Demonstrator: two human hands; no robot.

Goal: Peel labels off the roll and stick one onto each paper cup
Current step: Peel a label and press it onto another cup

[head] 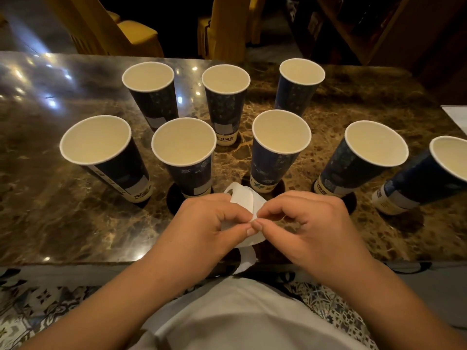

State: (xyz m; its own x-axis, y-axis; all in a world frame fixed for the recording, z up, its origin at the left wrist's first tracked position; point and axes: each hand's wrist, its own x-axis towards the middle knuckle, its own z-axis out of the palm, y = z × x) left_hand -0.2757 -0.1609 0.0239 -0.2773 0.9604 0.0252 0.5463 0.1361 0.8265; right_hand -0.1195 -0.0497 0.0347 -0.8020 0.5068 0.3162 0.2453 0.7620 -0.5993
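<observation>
Several tall dark-blue paper cups stand upright in two rows on the marble table (63, 223). Grey labels show on the far-left cup (154, 97), the far-middle cup (225, 104), the near-left cup (106, 157) and the near cup beside it (187, 157). On the near-centre cup (278, 150) I see no label. My left hand (209, 223) holds the white label roll (242, 198) just above the table's front edge. My right hand (310, 223) pinches a label corner at the roll, thumb and forefinger together. A strip of backing paper (246, 258) hangs below.
Two more cups (364, 160) (427, 178) stand at the near right and one cup (298, 89) at the far right. A white sheet (454, 117) lies at the right edge. Yellow chairs (131, 34) stand behind the table. Patterned floor tiles lie below.
</observation>
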